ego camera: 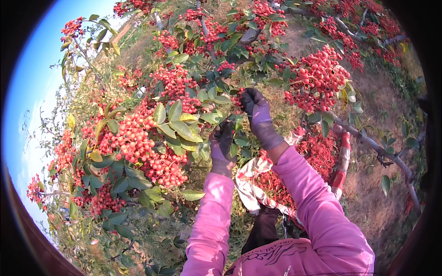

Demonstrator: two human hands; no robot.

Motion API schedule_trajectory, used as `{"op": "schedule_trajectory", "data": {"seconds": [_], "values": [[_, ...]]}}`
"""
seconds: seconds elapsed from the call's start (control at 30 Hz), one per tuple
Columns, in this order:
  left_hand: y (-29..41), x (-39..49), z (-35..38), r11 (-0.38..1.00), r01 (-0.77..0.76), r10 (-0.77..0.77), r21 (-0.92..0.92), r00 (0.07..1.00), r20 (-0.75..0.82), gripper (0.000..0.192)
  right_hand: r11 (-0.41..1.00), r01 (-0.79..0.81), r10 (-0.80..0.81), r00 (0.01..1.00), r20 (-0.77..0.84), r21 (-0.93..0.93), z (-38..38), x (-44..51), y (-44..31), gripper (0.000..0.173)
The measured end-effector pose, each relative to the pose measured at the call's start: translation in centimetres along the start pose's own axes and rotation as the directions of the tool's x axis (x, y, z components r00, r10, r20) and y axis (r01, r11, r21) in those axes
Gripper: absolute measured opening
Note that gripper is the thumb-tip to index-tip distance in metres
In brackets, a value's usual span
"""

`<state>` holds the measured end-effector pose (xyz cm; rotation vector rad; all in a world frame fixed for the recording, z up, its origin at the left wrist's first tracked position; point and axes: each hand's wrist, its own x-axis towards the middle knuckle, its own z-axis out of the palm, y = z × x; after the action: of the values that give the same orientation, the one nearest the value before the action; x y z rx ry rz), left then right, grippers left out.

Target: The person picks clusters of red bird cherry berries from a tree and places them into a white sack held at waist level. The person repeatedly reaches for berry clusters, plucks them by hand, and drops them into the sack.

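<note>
Both my hands wear purple gloves with dark, stained fingers and reach into a shrub bearing clusters of small red berries. My left hand [222, 146] is among green leaves at the centre, its fingertips partly hidden by foliage, so its hold is unclear. Slightly higher and to the right, my right hand [255, 110] has its fingers curled beside a small red berry cluster [237, 100]; whether it grips the stem cannot be told. Large berry clusters [133, 139] hang left of my hands, and another big cluster [319, 81] is to the right.
Below my right forearm, a container lined with red-and-white cloth [250, 172] holds many picked red berries [316, 151]. A bare grey branch [374, 146] curves down the right side. More berry-laden branches [345, 29] spread across the top. Dry ground and grass lie beneath.
</note>
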<state>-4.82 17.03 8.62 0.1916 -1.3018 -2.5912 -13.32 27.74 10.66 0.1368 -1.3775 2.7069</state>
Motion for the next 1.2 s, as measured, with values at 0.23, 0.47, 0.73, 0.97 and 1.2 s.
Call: {"op": "schedule_trajectory", "data": {"seconds": [0.23, 0.47, 0.73, 0.97, 1.2], "values": [[-0.1, -1.7, 1.2, 0.999, 0.033, -0.033, 0.003, 0.999, 0.017, 0.013, 0.863, -0.324, 0.316, 0.945, 0.085, 0.388, -5.3, -1.9, 0.1, 0.034], [-1.7, -3.7, -1.0, 0.998, 0.049, -0.038, -0.048, 0.977, 0.212, 0.019, 0.799, -0.19, 0.442, 0.83, 0.342, -0.57, -15.8, -6.2, -3.0, 0.025], [-4.2, -9.2, -2.0, 0.933, 0.306, -0.245, 0.189, 0.925, -0.29, 0.016, 0.705, 0.108, 0.089, 0.967, 0.238, -0.701, -11.0, -2.9, -1.3, 0.026], [-4.6, -10.3, -3.4, 0.924, 0.335, -0.268, 0.183, 0.911, -0.315, 0.023, 0.892, 0.071, 0.122, 0.914, 0.388, -0.446, -2.1, 0.3, -3.5, 0.033], [-4.4, -10.1, -2.1, 0.915, 0.35, -0.269, 0.2, 0.899, -0.346, 0.023, 0.371, 0.481, -0.076, 0.868, 0.49, -0.795, -1.8, 0.2, -3.3, 0.019]]}}
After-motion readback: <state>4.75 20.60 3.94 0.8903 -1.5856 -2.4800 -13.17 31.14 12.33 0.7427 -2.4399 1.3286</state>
